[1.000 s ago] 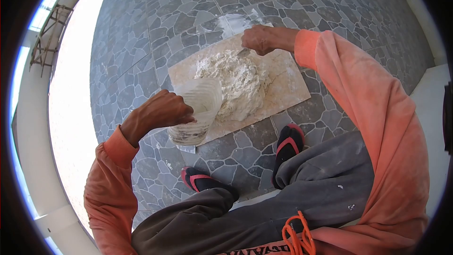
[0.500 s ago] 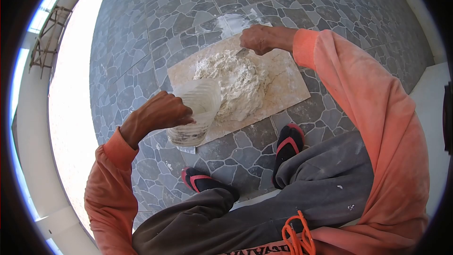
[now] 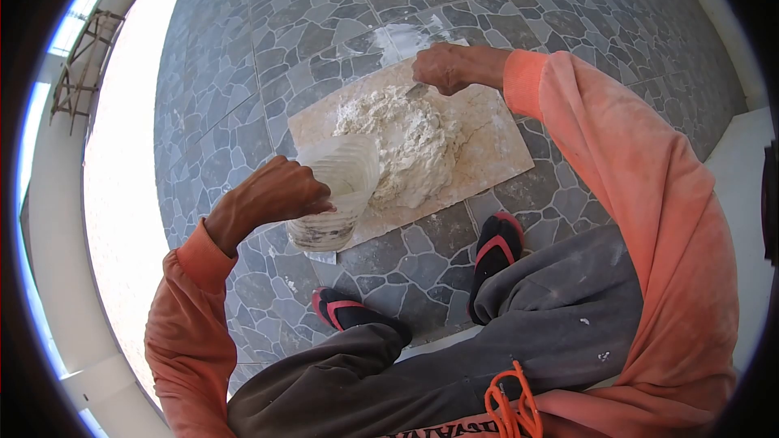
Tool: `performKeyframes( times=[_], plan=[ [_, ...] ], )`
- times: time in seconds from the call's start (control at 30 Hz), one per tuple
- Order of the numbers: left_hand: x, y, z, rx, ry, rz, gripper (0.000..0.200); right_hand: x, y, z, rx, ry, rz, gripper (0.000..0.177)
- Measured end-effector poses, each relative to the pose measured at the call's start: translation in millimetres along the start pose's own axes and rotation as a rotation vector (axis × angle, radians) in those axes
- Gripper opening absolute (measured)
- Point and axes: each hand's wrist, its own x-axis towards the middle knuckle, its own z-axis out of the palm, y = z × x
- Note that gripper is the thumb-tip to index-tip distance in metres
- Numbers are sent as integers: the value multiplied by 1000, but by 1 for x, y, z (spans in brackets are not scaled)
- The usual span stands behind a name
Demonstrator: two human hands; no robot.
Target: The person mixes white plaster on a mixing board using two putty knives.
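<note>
A ribbed, translucent plastic container [image 3: 337, 195] is gripped by my left hand [image 3: 284, 190], its open mouth tilted toward the heap. The heap of lumpy white paste [image 3: 398, 138] lies on a beige board [image 3: 495, 142] on the floor. My right hand [image 3: 449, 69] is closed above the far right part of the board, beside the heap. A small piece of a tool, perhaps a trowel, shows under its fingers, mostly hidden by the fist.
The stone-patterned tile floor [image 3: 211, 89] has a white smear [image 3: 402, 42] beyond the board. My feet in black and red footwear [image 3: 499, 245] are near the board's close edge. A pale wall stands at the right, with wooden scaffolding [image 3: 85, 69] at the far left.
</note>
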Motion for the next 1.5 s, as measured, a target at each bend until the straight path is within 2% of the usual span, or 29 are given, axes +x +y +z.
performKeyframes(
  times=[0.43, 0.53, 0.73, 0.83, 0.93, 1.23, 1.5],
  plan=[
    [-6, 0, 0, -4, 17, -1, 32, 1, -1, 1, 33, 21, -1, 19],
    [-8, 1, 0, -1, -21, -40, 31, 1, -2, -3, 11, -73, 0, 20],
    [-13, -1, 2, 2, -19, -52, 30, 4, -2, 1, -4, -51, -21, 19],
    [-15, -2, 4, -16, -33, -73, 37, 6, -3, 3, -4, -49, -13, 18],
    [-17, -2, 5, 7, -3, -45, 29, 4, -3, 1, -7, -50, -22, 18],
    [-20, -4, 7, -2, -9, -65, 29, 4, -4, 1, 3, -18, -39, 17],
    [-20, -3, 5, 1, 1, -65, 29, 6, -3, 0, -12, -71, -29, 17]
  ],
)
